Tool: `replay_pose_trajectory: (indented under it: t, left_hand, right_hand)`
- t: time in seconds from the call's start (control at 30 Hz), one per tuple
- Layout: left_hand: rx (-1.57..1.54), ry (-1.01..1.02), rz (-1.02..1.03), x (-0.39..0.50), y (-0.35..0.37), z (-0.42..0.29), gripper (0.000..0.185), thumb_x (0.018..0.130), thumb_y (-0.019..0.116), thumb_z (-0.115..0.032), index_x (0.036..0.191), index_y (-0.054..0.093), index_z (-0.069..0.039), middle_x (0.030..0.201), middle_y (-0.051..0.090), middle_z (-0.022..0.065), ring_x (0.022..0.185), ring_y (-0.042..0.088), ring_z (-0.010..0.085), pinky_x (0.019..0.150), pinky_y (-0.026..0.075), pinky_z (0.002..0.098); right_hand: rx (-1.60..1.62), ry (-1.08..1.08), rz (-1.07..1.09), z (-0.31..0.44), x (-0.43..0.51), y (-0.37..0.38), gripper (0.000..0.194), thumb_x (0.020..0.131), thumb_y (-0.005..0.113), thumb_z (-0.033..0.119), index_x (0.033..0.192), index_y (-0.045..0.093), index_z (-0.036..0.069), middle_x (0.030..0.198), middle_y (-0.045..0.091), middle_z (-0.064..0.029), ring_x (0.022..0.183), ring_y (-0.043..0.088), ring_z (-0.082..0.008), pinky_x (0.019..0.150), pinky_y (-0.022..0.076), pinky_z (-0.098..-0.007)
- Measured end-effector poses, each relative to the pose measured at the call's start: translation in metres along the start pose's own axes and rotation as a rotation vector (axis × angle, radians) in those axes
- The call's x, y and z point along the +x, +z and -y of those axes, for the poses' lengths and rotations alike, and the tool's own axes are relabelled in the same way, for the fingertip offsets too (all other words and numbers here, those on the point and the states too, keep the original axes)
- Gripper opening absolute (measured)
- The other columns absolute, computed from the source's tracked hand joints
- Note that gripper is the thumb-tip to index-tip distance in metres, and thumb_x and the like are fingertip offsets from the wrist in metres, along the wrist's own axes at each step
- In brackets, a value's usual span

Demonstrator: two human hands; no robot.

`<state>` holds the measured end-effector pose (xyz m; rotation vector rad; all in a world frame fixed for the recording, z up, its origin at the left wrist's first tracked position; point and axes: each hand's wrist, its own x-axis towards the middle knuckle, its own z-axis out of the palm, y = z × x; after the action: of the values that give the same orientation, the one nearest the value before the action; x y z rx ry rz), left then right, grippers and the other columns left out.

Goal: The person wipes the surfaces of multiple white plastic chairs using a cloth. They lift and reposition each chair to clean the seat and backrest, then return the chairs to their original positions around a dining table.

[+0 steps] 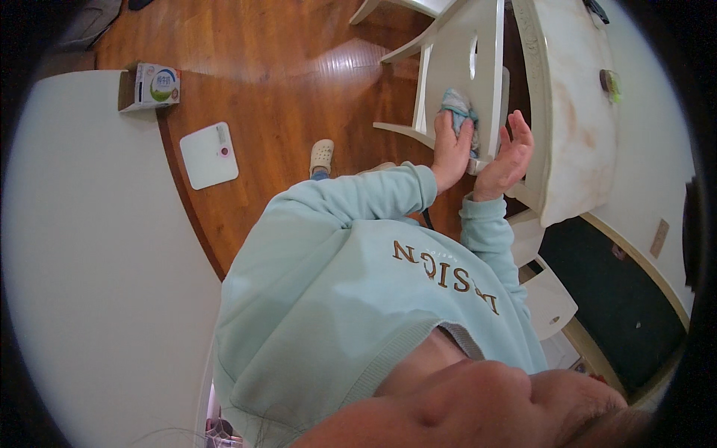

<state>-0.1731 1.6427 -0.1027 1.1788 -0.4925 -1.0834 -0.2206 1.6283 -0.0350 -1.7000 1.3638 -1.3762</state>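
Observation:
My left hand (452, 148) holds a crumpled light-blue and white cloth (459, 103) against the backrest of a white wooden chair (451, 67). The backrest has an oval slot above the cloth. My right hand (511, 157) is by the lower corner of the same chair back, its fingers raised and apart, with nothing seen in it. Whether its palm touches the chair edge I cannot tell. To the right of that hand stands a white table with a marble-patterned top (582, 129) and a carved side.
A white bathroom scale (209, 155) and a printed milk carton box (158, 85) are at the left, beside a white panel (84, 224). My beige clog (322, 155) stands on the wood floor (269, 84). Lower right are a small white chair (549, 302) and a dark green board (610, 297).

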Motion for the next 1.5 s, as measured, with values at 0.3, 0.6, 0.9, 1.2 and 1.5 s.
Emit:
replay_pose_trajectory:
  t: [0.3,0.6,0.9,1.2,1.5]
  left_hand:
    - [0.030,-0.083,-0.008,0.020,-0.003,0.054,0.038,0.095,0.051,-0.020,0.125,0.042,0.000,0.120,0.046,0.0250,0.114,0.044,0.0413,0.100,0.034,0.0450]
    - [0.245,-0.486,-0.026,0.057,-0.018,0.103,0.040,0.092,0.053,-0.023,0.123,0.045,0.002,0.114,0.059,0.0286,0.106,0.056,0.0438,0.093,0.042,0.0445]
    - [0.009,-0.220,-0.027,0.020,-0.012,0.090,0.045,0.092,0.055,-0.024,0.126,0.042,0.003,0.116,0.055,0.0253,0.107,0.052,0.0412,0.096,0.040,0.0441]
    - [0.259,-0.537,0.129,0.078,-0.043,0.230,0.055,0.095,0.053,-0.034,0.133,0.035,0.001,0.121,0.057,0.0215,0.112,0.055,0.0334,0.096,0.041,0.0398]
    - [-0.001,-0.623,0.041,0.066,-0.027,0.151,0.049,0.093,0.056,-0.028,0.132,0.040,-0.002,0.120,0.056,0.0150,0.106,0.056,0.0249,0.091,0.045,0.0378]
  right_hand:
    - [0.004,-0.016,0.027,-0.006,-0.001,-0.002,0.054,0.099,0.031,0.045,0.123,0.051,0.001,0.125,0.054,-0.0135,0.116,0.051,-0.0241,0.096,0.0424,-0.0394]
    - [-0.049,0.019,0.085,-0.007,-0.004,-0.004,0.050,0.100,0.031,0.038,0.117,0.054,-0.002,0.113,0.060,-0.0136,0.104,0.057,-0.0229,0.091,0.0454,-0.0359]
    - [-0.044,0.012,0.126,-0.005,-0.005,-0.006,0.039,0.100,0.032,0.028,0.114,0.056,0.001,0.118,0.059,-0.0151,0.107,0.057,-0.0248,0.094,0.0447,-0.0366]
    - [-0.195,-0.132,0.174,-0.003,-0.004,-0.006,0.026,0.100,0.042,0.018,0.109,0.057,0.001,0.119,0.059,-0.0152,0.105,0.057,-0.0219,0.090,0.0457,-0.0343]
    - [-0.158,-0.108,0.155,0.001,-0.003,-0.001,0.017,0.097,0.050,0.013,0.103,0.058,0.000,0.117,0.059,-0.0139,0.095,0.058,-0.0164,0.082,0.0468,-0.0270]
